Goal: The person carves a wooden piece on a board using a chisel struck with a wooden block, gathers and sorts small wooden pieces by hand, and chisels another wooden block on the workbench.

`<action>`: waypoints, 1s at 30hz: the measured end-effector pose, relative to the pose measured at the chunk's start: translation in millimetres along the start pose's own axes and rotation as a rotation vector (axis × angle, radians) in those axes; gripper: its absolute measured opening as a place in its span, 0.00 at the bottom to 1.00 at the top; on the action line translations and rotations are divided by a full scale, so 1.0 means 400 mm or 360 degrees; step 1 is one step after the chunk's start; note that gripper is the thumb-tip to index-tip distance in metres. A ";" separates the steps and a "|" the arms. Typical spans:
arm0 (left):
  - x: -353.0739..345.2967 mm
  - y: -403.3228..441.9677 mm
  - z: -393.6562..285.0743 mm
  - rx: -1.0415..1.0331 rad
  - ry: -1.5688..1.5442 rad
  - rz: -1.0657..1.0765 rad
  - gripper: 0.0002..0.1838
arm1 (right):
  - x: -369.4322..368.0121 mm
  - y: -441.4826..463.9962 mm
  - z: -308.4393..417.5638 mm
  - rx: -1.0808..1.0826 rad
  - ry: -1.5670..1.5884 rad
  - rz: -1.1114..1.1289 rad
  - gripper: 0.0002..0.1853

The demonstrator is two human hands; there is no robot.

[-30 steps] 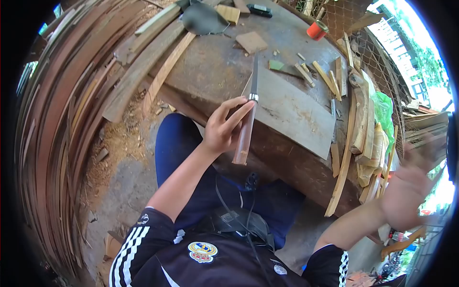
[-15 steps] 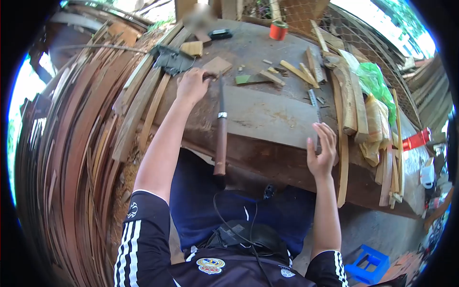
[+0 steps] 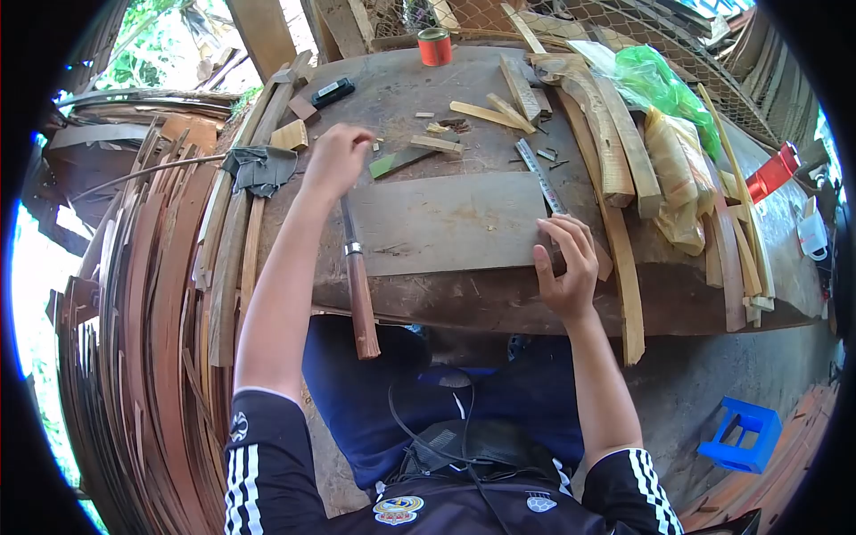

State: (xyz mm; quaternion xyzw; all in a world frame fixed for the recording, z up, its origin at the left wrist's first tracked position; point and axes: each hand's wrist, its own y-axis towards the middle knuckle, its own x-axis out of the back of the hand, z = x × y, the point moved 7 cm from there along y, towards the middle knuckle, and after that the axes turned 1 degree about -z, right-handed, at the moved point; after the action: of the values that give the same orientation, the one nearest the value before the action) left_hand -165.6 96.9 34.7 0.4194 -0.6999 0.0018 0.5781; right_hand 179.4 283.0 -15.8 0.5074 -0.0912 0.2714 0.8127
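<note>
A long tool with a dark narrow blade and a brown wooden handle (image 3: pixel 361 303) lies at the left end of the grey board (image 3: pixel 455 223), its handle jutting past the table's front edge. Above its blade is my left hand (image 3: pixel 334 160), with fingers bent; what they hold, if anything, is hidden. My right hand (image 3: pixel 571 267) is at the board's right end, fingers apart and holding nothing. Just beyond it lies a metal ruler (image 3: pixel 540 176).
On the table (image 3: pixel 383 80) are a red can (image 3: pixel 434 47), a black object (image 3: pixel 333 93), wood offcuts and a green-ended piece (image 3: pixel 401 160). Wooden strips and a green bag (image 3: pixel 660 85) are at the right. Long planks (image 3: pixel 160 267) stand left; a blue stool (image 3: pixel 740 435) is lower right.
The tool has left my left hand and now lies on the table. My right hand has come in from the far right to the board's end. The view has shifted.
</note>
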 end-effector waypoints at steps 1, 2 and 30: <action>-0.027 0.031 -0.005 -0.0040 0.0067 0.0074 0.10 | -0.001 -0.002 0.000 0.0018 -0.0008 -0.0023 0.14; -0.048 0.059 -0.006 -0.0078 0.0137 0.0149 0.10 | -0.002 -0.005 -0.003 0.0025 0.0004 -0.0047 0.13; -0.329 0.331 -0.069 -0.0058 0.0382 0.0845 0.10 | 0.024 -0.029 -0.018 0.0163 0.0143 -0.0225 0.06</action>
State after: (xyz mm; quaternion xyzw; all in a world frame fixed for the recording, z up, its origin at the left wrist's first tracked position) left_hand -224.1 273.1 1.0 0.2079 -0.7117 0.1902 0.6435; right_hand 192.7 288.6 -24.0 0.5407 -0.0047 0.2402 0.8062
